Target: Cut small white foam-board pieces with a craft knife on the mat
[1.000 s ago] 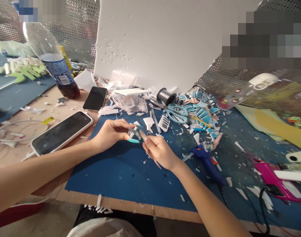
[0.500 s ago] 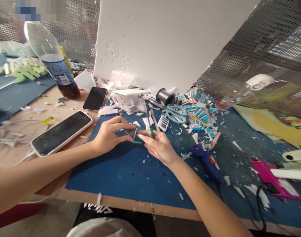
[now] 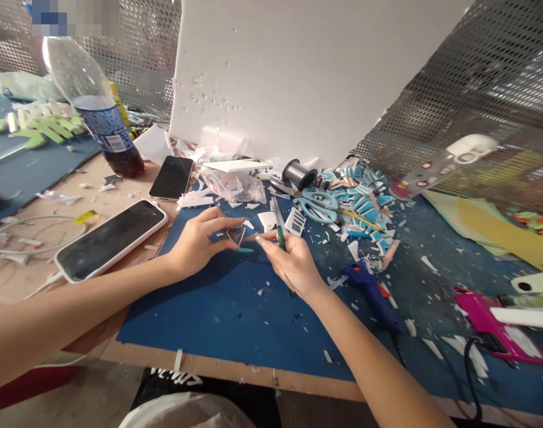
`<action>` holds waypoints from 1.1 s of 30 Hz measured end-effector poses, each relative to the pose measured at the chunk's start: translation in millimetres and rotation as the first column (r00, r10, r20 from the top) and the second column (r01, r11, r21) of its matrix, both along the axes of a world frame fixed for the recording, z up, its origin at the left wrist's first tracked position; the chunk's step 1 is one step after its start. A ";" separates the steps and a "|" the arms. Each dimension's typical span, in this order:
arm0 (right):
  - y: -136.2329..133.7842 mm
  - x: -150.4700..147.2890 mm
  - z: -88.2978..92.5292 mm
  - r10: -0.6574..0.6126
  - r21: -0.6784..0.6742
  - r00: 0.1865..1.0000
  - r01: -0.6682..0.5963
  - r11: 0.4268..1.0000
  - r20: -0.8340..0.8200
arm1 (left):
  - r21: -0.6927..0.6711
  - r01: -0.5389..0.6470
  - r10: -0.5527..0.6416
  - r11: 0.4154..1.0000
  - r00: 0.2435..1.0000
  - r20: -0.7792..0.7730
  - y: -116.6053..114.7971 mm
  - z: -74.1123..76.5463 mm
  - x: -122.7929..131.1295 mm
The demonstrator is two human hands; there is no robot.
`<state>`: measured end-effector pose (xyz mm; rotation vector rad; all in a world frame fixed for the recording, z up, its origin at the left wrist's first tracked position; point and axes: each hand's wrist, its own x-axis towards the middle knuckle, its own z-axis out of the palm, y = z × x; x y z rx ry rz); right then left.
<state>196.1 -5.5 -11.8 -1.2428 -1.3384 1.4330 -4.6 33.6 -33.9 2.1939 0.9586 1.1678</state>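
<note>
A: Quick rundown, L to R?
B: White-cased phone [image 3: 110,241] on the wood part of the counter [image 3: 298,379]; next, L hand [image 3: 195,244], low over the blue mat [image 3: 200,324]. Its thumb & fingers are bent nearly together, w/ a small dark piece [image 3: 234,236] pinched btwn the tips.
A: And R?
B: R hand [image 3: 295,261], just beside it. Fingers curled round a green-handled tool [image 3: 282,238], tip aimed fwd. Thumb & index tips come nearly together by the piece; touching it or just short, can't tell. Light-blue scissors [image 3: 318,206] beyond, then a blue glue gun [image 3: 373,294] further R.
A: Tips for doing this bit well?
B: IMO: L side, light pinch on the rim so the flat face is free & nothing bends. R side, turn the tool's tip away from the L fingertips, esp. w/ both hands this close. Work low over the mat, so a drop won't go far.
A: OK, & looks?
B: Piece is tiny, roughly triangular, dk grey face, thin pale rim toward the R hand. Material unclear, prob. stiff & light. Tool: slim, shiny front, green grip, partly hidden by the hand; can't ID the exact type.
</note>
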 end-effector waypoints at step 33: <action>-4.1 4.7 1.5 0.056 0.287 0.926 -0.173 0.942 0.375 | -0.515 0.371 -0.008 0.772 0.817 0.577 6.5 -4.8 8.8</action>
